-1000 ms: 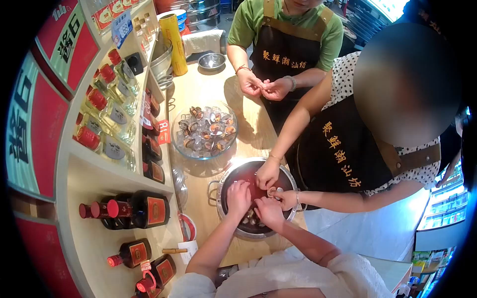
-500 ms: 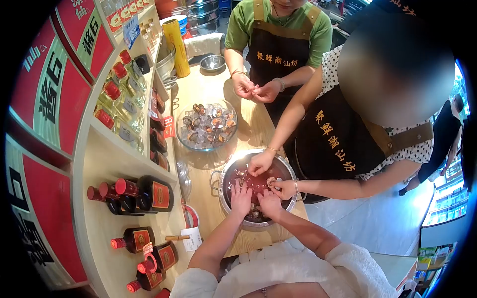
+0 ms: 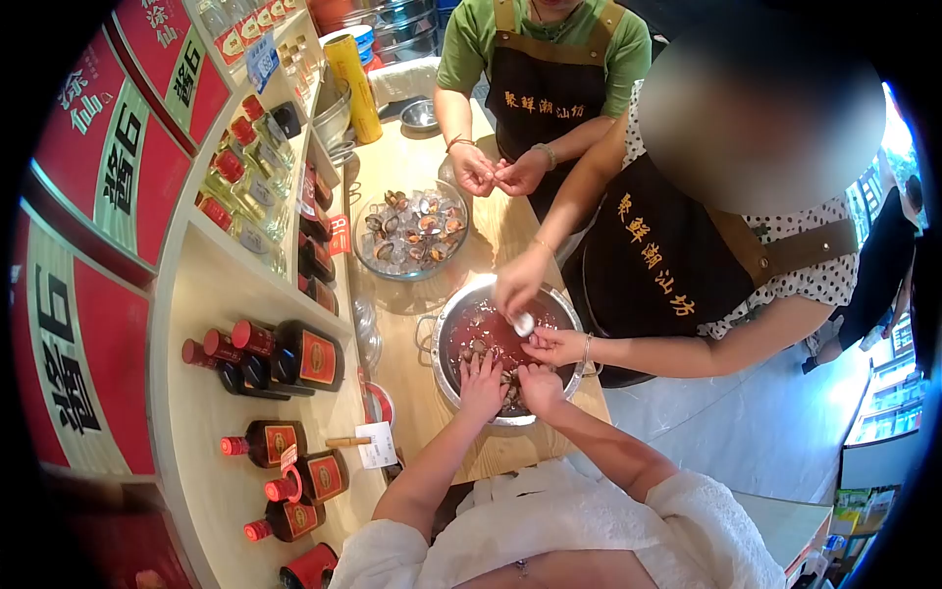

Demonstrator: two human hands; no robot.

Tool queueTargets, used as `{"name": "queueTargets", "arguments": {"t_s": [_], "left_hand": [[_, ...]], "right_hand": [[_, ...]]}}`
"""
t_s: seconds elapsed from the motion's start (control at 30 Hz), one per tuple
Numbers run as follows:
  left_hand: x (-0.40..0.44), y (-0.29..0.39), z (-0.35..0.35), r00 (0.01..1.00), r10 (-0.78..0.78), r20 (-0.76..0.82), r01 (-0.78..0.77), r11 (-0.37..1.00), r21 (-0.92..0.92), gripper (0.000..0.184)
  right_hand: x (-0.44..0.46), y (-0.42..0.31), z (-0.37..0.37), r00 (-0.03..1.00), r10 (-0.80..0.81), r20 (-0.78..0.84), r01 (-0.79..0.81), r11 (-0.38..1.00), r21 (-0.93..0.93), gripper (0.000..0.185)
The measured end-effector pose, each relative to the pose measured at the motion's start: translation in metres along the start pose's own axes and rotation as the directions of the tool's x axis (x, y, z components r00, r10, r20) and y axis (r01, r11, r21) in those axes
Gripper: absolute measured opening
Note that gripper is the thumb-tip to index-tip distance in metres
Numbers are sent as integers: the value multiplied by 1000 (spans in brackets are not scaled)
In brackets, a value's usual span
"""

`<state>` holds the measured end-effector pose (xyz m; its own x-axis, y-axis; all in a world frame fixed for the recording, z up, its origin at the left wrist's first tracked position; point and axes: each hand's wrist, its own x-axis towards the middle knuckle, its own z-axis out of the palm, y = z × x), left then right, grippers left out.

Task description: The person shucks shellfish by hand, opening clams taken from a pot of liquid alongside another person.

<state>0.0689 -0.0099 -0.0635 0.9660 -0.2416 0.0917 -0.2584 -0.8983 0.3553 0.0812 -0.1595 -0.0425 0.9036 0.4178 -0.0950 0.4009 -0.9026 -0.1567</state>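
Note:
A steel pot [image 3: 435, 368] of reddish liquid stands on the wooden counter, with brown clams [image 3: 478, 350] gathered near its front. My left hand [image 3: 482, 387] reaches over the front left of the pot, its fingers spread on the clams. At the front right, my right hand [image 3: 540, 389] touches the clams beside the rim; its fingertips are partly hidden. Above the pot's right side, the co-worker in the dotted shirt has both hands at an opened pale shell [image 3: 524, 323].
A glass bowl [image 3: 412, 234] of ice and opened clams sits beyond the pot. Bottles [image 3: 319, 355] fill the shelf at left. Another person in green [image 3: 500, 175] stands across the counter, hands together. A small metal bowl [image 3: 420, 116] is at the back.
My hands have drawn toward the pot's front, and more clams show between and ahead of them. The co-worker's upper hand has lifted to the shell, which now shows its pale side.

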Motion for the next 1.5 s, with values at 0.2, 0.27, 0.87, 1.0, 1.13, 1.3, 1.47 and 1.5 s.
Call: {"name": "queueTargets", "arguments": {"t_s": [0.2, 0.27, 0.87, 1.0, 1.13, 1.3, 1.47, 1.5], "left_hand": [[-14, 15, 1, 995, -73, -69, 74, 997, 14, 51], [-18, 22, 0, 991, -112, -74, 108, 993, -53, 51], [-39, 111, -20, 825, -563, 45, 220, 247, -944, 23], [-44, 100, -7, 818, -545, -182, 192, 558, -808, 22], [-54, 80, -7, 858, -498, -128, 399, 801, -446, 25], [-73, 57, 17, 976, -153, -156, 167, 983, 80, 41], [-80, 55, 16, 971, -104, -214, 123, 989, 78, 45], [-77, 57, 15, 975, -122, -184, 140, 986, 90, 45]], "right_hand": [[-4, 9, 2, 990, -44, -135, 60, 992, 115, 24], [-9, 6, -6, 943, -52, -327, 150, 947, 282, 30], [-44, 56, -41, 921, -328, 210, -296, -239, 925, 36], [-41, 64, -37, 878, -371, 302, -464, -506, 727, 37], [-42, 63, -31, 897, -257, 359, -433, -355, 828, 35], [-54, 44, -22, 994, -90, -67, 98, 988, 117, 30], [-53, 30, -15, 930, -223, -294, 213, 975, -66, 34], [-51, 24, -28, 929, -229, -290, 218, 974, -71, 34]]}}
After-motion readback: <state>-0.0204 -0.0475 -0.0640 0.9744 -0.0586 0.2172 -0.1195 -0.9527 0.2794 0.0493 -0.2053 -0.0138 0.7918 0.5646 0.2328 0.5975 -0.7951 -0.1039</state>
